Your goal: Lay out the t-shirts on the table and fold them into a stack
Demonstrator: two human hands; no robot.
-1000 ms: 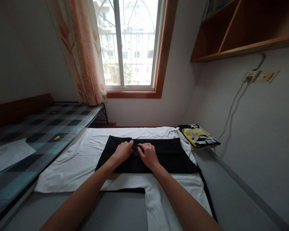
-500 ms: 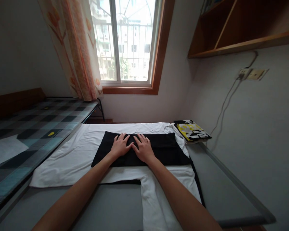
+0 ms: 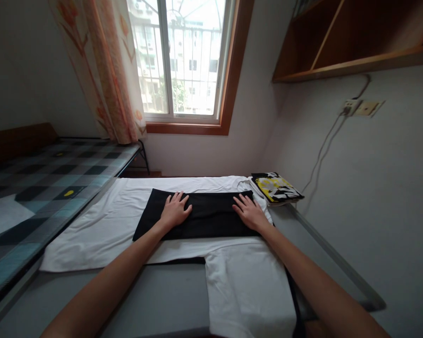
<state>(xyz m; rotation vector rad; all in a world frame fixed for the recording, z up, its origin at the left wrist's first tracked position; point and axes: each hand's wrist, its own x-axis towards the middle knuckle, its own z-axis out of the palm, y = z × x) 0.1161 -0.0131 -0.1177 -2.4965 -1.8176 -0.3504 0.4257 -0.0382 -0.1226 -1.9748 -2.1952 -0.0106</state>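
A folded black cloth garment (image 3: pixel 207 218) lies as a long flat band across a spread white shirt (image 3: pixel 98 220). My left hand (image 3: pixel 175 209) rests on the black garment left of its middle, palm down with fingers apart. Near the garment's right end, my right hand (image 3: pixel 250 213) lies flat on it, fingers also spread. Neither hand grasps anything. One white sleeve hangs toward me over the table's front edge, with some black cloth showing beneath the shirt.
Grey table (image 3: pixel 162 295) under the shirt. A folded black, yellow and white patterned cloth (image 3: pixel 277 188) sits at the back right. To the left is a bed with a checked mattress (image 3: pixel 81 164) and a white paper (image 3: pixel 7 216). A wooden shelf (image 3: pixel 359 61) juts from the right wall.
My right hand has slid right along the black garment, from beside my left hand to near its right end. My left hand stays about where it was. The view has shifted slightly.
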